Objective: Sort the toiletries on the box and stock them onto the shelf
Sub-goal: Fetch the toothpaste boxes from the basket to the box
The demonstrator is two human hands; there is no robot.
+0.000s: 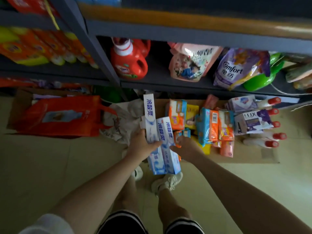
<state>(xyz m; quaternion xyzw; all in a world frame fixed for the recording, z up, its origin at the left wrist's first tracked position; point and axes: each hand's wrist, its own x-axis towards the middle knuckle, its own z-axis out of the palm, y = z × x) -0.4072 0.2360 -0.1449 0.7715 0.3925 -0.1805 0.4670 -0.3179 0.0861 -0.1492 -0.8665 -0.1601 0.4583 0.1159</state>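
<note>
Toothpaste boxes (158,137) gripped over tiled floor (42,157), shelf (168,81) beyond

Glossy card toothpaste boxes (158,132) (matt cardboard box (244,157) beneath).

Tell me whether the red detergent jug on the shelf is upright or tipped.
Upright: the red detergent jug stands on its base on the shelf, white cap at the top.

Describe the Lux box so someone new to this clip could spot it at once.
Start at the flattened cardboard on the floor below the dark shelf. At its right end, beside a column of red-capped bottles, lies the Lux box. It is pale grey with a purple flower and "LUX" in capitals, unlike the orange and blue packs to its left.
</note>
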